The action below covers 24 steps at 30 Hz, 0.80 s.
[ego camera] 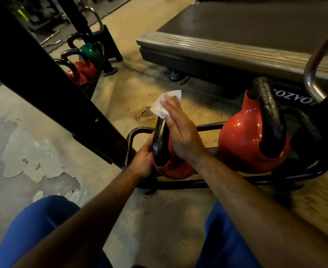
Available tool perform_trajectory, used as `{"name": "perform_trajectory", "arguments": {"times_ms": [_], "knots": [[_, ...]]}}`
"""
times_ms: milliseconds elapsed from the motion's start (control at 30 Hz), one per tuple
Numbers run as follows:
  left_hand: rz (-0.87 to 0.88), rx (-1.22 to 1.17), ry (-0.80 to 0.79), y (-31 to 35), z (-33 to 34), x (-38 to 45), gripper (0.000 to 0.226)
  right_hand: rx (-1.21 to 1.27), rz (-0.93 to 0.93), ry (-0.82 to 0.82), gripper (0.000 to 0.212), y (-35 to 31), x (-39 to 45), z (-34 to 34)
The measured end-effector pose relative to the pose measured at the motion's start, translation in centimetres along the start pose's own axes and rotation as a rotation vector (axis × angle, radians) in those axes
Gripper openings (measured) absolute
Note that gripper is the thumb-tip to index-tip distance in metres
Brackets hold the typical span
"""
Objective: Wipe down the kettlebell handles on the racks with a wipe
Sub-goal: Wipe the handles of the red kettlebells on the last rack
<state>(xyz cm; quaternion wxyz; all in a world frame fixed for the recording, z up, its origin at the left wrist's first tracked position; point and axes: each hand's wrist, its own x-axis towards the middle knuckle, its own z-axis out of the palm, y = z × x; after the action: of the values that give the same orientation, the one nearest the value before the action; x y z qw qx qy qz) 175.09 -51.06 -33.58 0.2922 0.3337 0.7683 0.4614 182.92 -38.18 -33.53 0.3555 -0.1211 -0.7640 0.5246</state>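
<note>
A red kettlebell (175, 169) with a black handle (160, 140) sits at the left end of a low black rack (178, 128). My left hand (142, 161) grips the near side of that handle and the bell's shoulder. My right hand (180, 130) presses a white wipe (163, 105) against the top of the handle, fingers stretched flat over it. A second, larger red kettlebell (244, 140) with a black handle (271, 117) stands to the right on the same rack, untouched.
A black slanted frame post (49, 84) crosses the left side. Behind it another rack holds two red kettlebells (82, 70) and a green one (90, 52). A treadmill deck (227, 53) lies beyond, and a chrome bar (317, 64) curves at the right edge. The concrete floor is worn.
</note>
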Motion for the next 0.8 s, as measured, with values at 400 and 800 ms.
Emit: {"name": "perform_trajectory", "arguments": {"times_ms": [400, 800], "knots": [[-0.116, 0.095, 0.005, -0.9, 0.4, 0.5, 0.024, 0.067, 0.255, 0.066, 0.052, 1.9, 1.6, -0.3], [-0.123, 0.134, 0.034, -0.4, 0.7, 0.4, 0.023, 0.238, 0.257, 0.164, 0.044, 2.1, 2.6, 0.2]]}}
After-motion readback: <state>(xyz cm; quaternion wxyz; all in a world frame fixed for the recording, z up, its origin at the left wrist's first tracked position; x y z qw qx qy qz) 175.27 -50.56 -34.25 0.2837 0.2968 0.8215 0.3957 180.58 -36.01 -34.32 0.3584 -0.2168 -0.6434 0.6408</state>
